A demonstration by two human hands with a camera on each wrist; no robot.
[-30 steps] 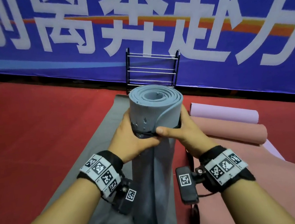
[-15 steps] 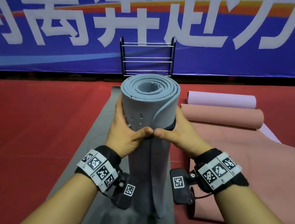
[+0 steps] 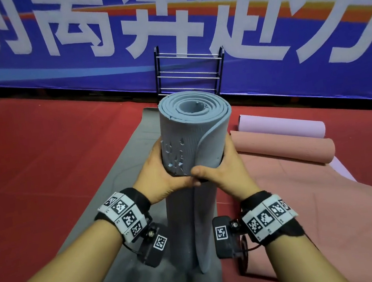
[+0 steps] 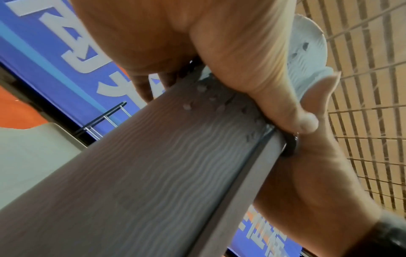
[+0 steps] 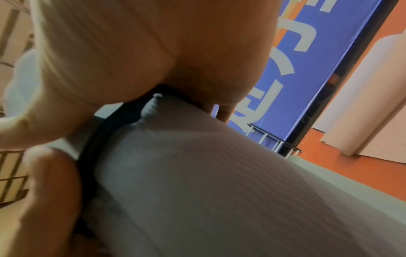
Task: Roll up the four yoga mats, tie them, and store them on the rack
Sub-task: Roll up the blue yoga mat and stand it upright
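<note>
One mat, the grey-blue mat, is rolled and stands on end, its upper part clasped between left hand and right hand, fingers curled round it, thumbs on a black band circling it. Beside the grip, right, a pink mat and lilac mat lie part-rolled, untied; beyond the hands the rack holds nothing, so tying and storing likely remain.

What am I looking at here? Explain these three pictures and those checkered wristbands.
A person wears three cameras: one on the head, one on each wrist; the wristbands carry tracking markers. The head view looks down at the left hand and right hand, both gripping a rolled blue-grey mat stood on end, with a black strap round it. The wrist views show the same grip from below. On the red floor lie a grey mat, pink mat and lilac mat; a rack stands behind.
</note>
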